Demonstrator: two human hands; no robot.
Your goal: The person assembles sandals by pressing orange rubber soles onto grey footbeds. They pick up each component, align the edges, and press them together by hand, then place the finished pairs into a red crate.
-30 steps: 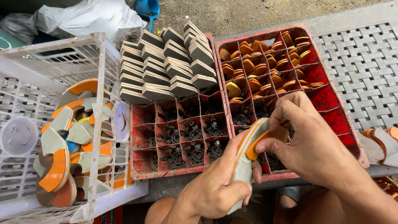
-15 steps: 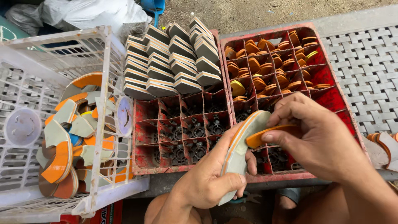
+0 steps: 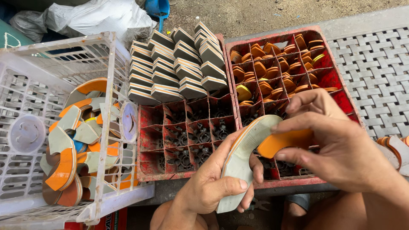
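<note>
My left hand (image 3: 213, 183) grips a curved grey foam piece (image 3: 243, 157) with a thin orange edge, held upright over the front rim of a red divided crate (image 3: 187, 127). My right hand (image 3: 336, 140) pinches an orange curved layer (image 3: 283, 142) at the top of that piece, pulled a little away from the grey part. Both hands hover above the red crates' near edge.
A white plastic basket (image 3: 115, 76) at the left holds several curved grey and orange offcuts (image 3: 72, 145). Grey wedge blocks (image 3: 179, 64) are stacked in the left red crate. The right red crate (image 3: 341, 89) holds small orange pieces (image 3: 277, 64). A grey woven mat (image 3: 379, 59) lies at the right.
The grey piece has risen and turned more upright. My right hand has drawn the orange layer further off it, toward the right.
</note>
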